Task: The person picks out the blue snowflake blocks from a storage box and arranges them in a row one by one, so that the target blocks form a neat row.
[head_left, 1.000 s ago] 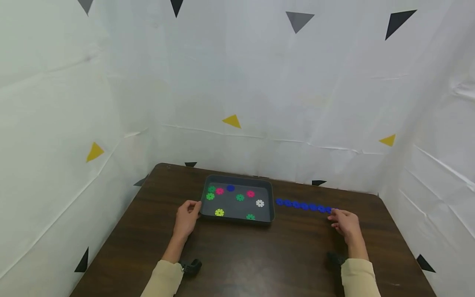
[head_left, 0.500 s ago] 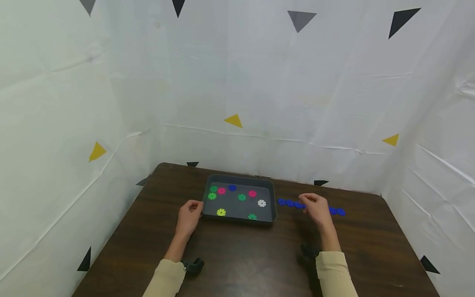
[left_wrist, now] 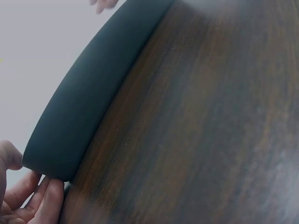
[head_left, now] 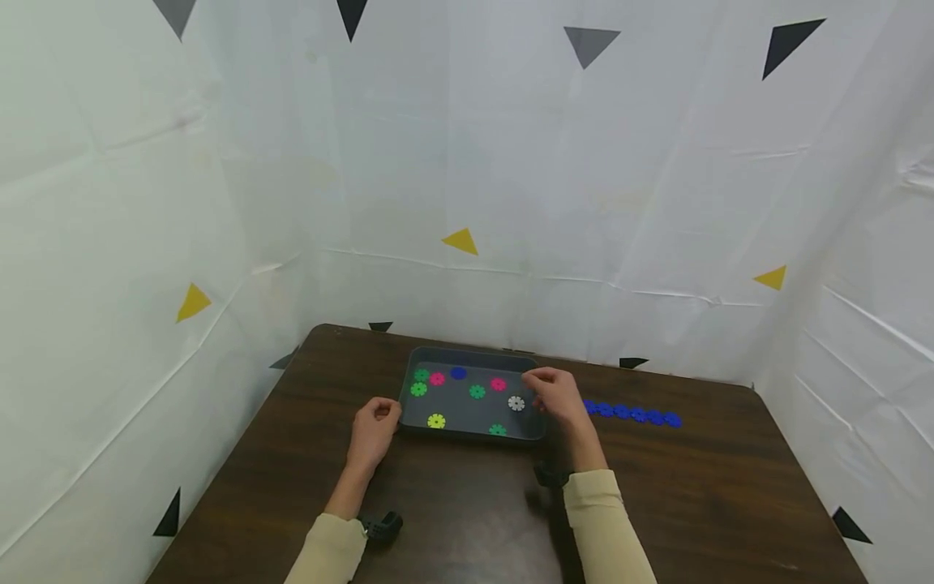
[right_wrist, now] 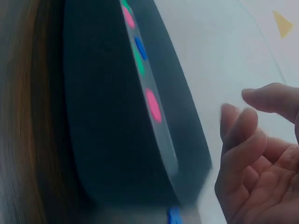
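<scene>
A dark grey rectangular tray (head_left: 467, 434) lies on the table, holding several flower-shaped notched discs. Among them are a blue disc (head_left: 458, 373), a white disc (head_left: 516, 403) and a yellow disc (head_left: 436, 421). My left hand (head_left: 372, 430) holds the tray's near left corner; in the left wrist view its thumb is at the rim and its fingers (left_wrist: 49, 200) bear against the outer wall. Over the tray's right side hovers my right hand (head_left: 556, 395), near the white disc. The right wrist view shows its thumb and fingers apart with nothing between them.
A line of several blue discs (head_left: 638, 414) runs rightward from beside the tray, its near end hidden by my right hand. The brown wooden table (head_left: 467, 503) ends at a white sheet wall (head_left: 511, 162) with coloured triangles.
My right hand has moved left, from the right end of the blue line, across it, to above the tray's right side. The left hand stays at the tray's corner.
</scene>
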A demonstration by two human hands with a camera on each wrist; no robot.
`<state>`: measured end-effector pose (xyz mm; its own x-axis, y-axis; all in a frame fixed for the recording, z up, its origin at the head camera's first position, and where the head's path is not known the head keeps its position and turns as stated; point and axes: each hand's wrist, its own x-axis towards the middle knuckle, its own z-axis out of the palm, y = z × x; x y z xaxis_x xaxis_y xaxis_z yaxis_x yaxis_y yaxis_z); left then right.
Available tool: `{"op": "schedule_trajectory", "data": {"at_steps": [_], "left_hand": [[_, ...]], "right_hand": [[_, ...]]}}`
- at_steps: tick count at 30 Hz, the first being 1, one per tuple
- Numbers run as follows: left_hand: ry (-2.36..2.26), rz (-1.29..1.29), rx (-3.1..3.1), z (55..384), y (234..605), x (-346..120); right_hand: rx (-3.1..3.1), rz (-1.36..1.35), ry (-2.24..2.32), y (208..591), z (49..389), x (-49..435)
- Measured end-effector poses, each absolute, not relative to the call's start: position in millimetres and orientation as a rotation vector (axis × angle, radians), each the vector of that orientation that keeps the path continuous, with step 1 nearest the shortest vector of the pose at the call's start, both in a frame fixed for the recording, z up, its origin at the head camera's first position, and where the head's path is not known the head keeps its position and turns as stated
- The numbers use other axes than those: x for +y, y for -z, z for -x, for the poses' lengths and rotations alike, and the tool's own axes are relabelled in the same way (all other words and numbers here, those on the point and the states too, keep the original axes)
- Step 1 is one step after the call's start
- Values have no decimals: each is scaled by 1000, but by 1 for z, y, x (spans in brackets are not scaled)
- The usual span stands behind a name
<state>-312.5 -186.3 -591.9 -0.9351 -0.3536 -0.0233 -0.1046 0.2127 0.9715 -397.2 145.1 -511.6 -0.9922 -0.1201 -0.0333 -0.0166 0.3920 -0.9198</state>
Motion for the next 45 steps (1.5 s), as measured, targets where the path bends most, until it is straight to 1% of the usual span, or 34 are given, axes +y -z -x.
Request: {"op": "schedule_trajectory", "data": {"at_steps": [4,11,18,26,39,45], "left_hand": [[1797,-456,-2273,313,593,-188],[1828,-424,-2254,312,593,-187],[1804,-429,-2282,310,592,-187],[1770,-438,-2308,307,592,-185],[1766,-436,-2301,302,591,-183],[1764,-445,-2304,300,592,-181]], "right_hand": [[2497,154,1664,513,399,119],[2444,109,1689,518,408,84],[2450,64,1674,529,418,63],[2506,33,1632,531,425,45],[2812,-43,1055,534,432,21],[2882,-13,819,538,434,13]]}}
